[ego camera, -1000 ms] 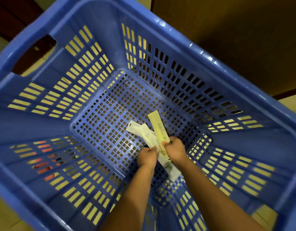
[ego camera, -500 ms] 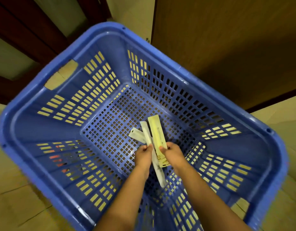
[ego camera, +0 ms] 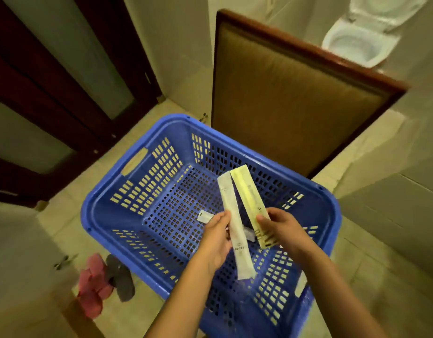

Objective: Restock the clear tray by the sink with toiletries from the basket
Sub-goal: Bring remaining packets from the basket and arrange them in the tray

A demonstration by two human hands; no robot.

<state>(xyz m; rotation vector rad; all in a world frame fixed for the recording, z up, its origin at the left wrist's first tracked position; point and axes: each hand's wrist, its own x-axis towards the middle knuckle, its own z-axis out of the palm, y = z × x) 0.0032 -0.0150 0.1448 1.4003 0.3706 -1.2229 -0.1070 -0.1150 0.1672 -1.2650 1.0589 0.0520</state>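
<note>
Small dark lettering low on the long white packet (ego camera: 235, 230), too blurred to read; dark print near the lower end of the yellow packet (ego camera: 247, 198), likewise illegible. Both held above a blue slotted basket (ego camera: 101, 220) standing on pale floor tiles. White packet pinched at mid-length in the left hand (ego camera: 216, 240), thumb and fingers clamped on it; yellow packet gripped lower down in the right hand (ego camera: 282, 228), fingers curled round its edge. Close together at the top ends, spread apart lower down. Peeking out beside the left hand, the end of a smaller white sachet (ego camera: 205, 217); impossible to tell whether held or lying on the basket floor. Counted: two long packets, one sachet, one basket. Left of the basket, pink slippers (ego camera: 92, 289) and grey slippers (ego camera: 120, 281), number unclear. Beyond, a white toilet (ego camera: 356, 42) with lid up, a brown panel (ego camera: 296, 93), a dark door (ego camera: 40, 69).
</note>
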